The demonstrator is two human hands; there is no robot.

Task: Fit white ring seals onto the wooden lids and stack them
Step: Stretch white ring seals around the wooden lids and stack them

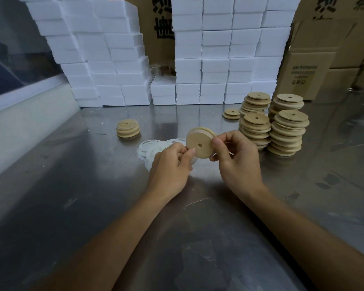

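Centre of frame: both hands pinch one wooden lid (pixel 200 145) by its rim above the steel surface (pixel 72 185), left hand (pixel 170 164) at its left edge, right hand (pixel 235 158) at its right. A white ring seal (pixel 202 129) appears partly seated. Loose seals (pixel 147 149) lie below; finished stack (pixel 128 128) at centre left. Next: press the seal fully round, then stack.

Four tall stacks of round wooden lids (pixel 287 133), two short lid stacks (pixel 128 128), one held lid (pixel 200 145), one heap of white ring seals (pixel 149 151), two hands (pixel 170 166).
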